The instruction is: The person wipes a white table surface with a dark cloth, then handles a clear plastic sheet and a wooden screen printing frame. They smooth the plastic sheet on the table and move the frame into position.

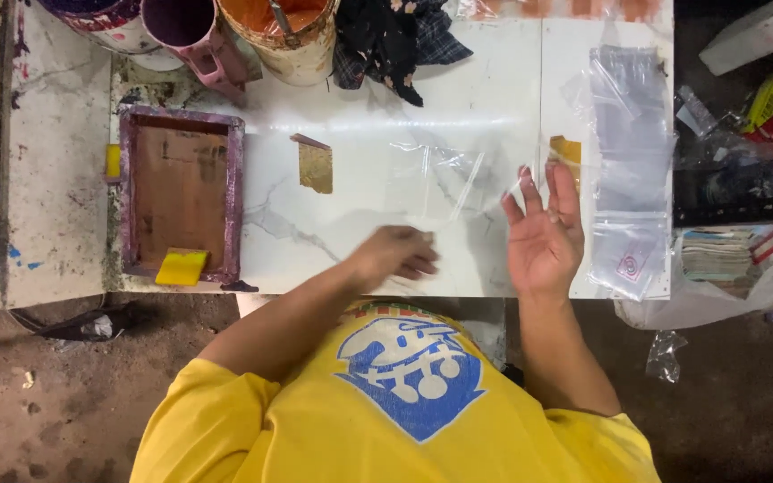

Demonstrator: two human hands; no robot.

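Observation:
A clear plastic bag (436,179) lies flat on the white marble-patterned table (351,107). My left hand (395,253) rests palm down on the table just below the bag, fingers curled, blurred by motion. My right hand (543,234) is raised with the palm up and fingers spread, at the bag's right edge; nothing is in it. Right of that hand, a stack of clear plastic bags (632,170) lies along the table's right side. A small gold-coloured square (316,166) sits left of the bag.
A purple-stained wooden screen frame (181,192) with a yellow squeegee (182,266) lies at the left. Paint buckets (284,31), a pink jug (199,36) and a dark cloth (395,40) stand at the far edge. Clutter and papers (735,250) fill the right side.

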